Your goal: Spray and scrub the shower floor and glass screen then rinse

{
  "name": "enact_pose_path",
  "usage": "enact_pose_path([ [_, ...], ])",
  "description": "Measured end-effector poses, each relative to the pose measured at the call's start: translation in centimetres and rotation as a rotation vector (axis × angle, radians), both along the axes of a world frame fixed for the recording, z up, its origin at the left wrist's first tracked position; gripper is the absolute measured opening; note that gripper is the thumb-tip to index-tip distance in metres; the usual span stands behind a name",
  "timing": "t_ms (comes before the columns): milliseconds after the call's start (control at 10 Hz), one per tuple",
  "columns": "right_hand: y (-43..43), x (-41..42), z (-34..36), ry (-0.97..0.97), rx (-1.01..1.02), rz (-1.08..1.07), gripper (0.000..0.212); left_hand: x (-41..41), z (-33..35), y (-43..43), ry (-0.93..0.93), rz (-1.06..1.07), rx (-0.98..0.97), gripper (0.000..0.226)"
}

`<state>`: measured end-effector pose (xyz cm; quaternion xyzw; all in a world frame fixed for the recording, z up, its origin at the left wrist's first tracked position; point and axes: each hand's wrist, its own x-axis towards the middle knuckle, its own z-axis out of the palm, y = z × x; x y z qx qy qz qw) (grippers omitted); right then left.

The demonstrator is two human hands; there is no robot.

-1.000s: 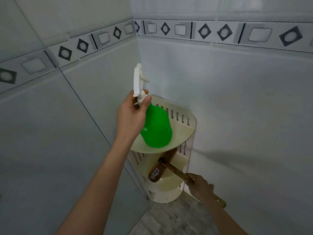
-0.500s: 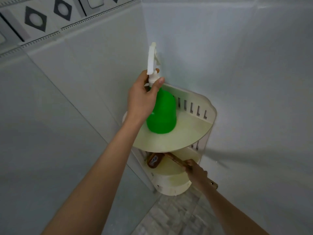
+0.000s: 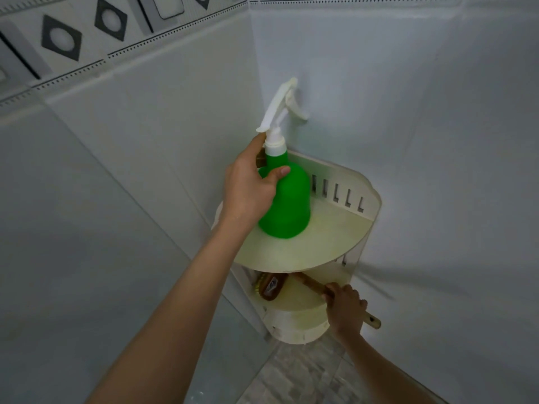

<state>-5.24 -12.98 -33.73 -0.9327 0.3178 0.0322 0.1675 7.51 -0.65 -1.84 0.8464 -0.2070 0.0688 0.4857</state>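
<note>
your left hand (image 3: 248, 188) was up high, arm stretched long and forward into the corner, and its grip was closed round the green spray bottle (image 3: 287, 205). the thumb lay flat across the bottle's shoulder, and the fingers wrapped behind the neck, just under the white trigger head (image 3: 280, 106). the bottle leaned a touch, nozzle end angled up toward the corner of the walls, with its base down at the top tier (image 3: 335, 237) of the cream corner shelf (image 3: 370, 205). whether the base rested there or sat just off it, i couldn't tell.

down low, your right hand (image 3: 345, 312) was a tight fist, knuckles up, wrist bent in from the lower right. that grip was holding the wooden handle of the scrub brush (image 3: 272, 288), and the handle's tip poked out past the hand on the far side. the brush head lay on the lower tier (image 3: 297, 319), tucked beneath the top one.

the glass screen (image 3: 73, 258) stood at your left, and the grey shower floor (image 3: 306, 374) showed below the shelf, between your two forearms.
</note>
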Motion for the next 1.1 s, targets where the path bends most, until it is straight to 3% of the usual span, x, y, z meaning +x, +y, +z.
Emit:
enact_pose_path([
  [600, 1.5, -2.4, 1.9, -0.147, 0.351, 0.021, 0.048, -1.9, -3.0, 1.3, -0.035, -0.049, -0.008, 0.064],
  [800, 1.8, -2.7, 4.1, -0.019, 0.392, 0.132, 0.059, -1.9, -3.1, 1.8, -0.064, -0.068, 0.040, 0.059],
  [1000, 2.0, -5.3, 4.5, -0.135, 0.556, 0.038, 0.056, -3.8, -4.0, 2.4, -0.045, -0.055, 0.039, 0.063],
  [1100, 1.4, -9.4, 4.7, -0.152, 0.499, -0.111, 0.048, -6.5, -4.4, 2.9, 0.040, -0.030, 0.048, 0.068],
])
